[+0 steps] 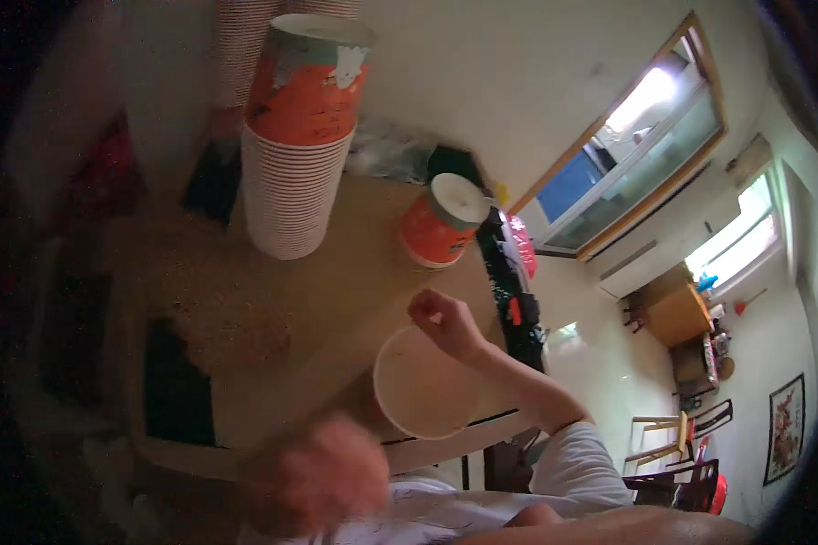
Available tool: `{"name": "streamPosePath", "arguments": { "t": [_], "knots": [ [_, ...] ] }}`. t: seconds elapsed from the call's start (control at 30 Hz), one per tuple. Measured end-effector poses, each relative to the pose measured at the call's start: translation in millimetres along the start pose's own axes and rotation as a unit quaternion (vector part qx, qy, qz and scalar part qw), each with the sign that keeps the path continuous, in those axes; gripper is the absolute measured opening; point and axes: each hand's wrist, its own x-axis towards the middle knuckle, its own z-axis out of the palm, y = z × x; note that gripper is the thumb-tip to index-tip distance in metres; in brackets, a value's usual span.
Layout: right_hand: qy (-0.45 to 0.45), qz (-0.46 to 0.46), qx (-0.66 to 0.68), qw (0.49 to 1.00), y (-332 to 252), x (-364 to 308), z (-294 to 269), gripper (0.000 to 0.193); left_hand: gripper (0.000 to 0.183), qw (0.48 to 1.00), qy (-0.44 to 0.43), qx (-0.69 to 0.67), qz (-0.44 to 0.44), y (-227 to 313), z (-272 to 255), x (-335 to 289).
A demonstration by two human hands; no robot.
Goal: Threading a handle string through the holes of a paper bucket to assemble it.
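A paper bucket (424, 400) stands near the front edge of the table with its round mouth up, its pale inside showing. My right hand (443, 322) is over the bucket's far rim, fingers curled into a pinch; whether anything small is between them I cannot make out. Left of the bucket, at the table's front edge, my left hand (332, 477) is smeared by motion, so its fingers cannot be read. An orange and green paper bucket (433, 232) sits upside down beyond my right hand. Farther left rises a tall stack of nested buckets (298, 195), also upside down.
More stacked buckets (244, 64) stand behind at the back. A dark rectangular patch (182, 386) marks the left of the brown table (336, 300). Dark and red items (516, 282) line the right edge. Chairs (673, 445) stand farther off on the right.
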Motion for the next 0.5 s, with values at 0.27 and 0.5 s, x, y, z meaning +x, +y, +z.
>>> {"name": "streamPosePath", "arguments": {
  "t": [0.27,0.5],
  "knots": [
    [-0.020,0.027,0.040,0.999,-13.5,-7.5,-5.2,0.005,0.030,0.875,-0.041,0.475,-0.080,-93.4,2.3,67.8],
    [-0.050,0.031,0.048,0.997,-29.2,-16.3,-17.2,0.005,0.025,0.791,-0.009,0.612,0.003,-110.9,13.6,45.5]
  ]
}}
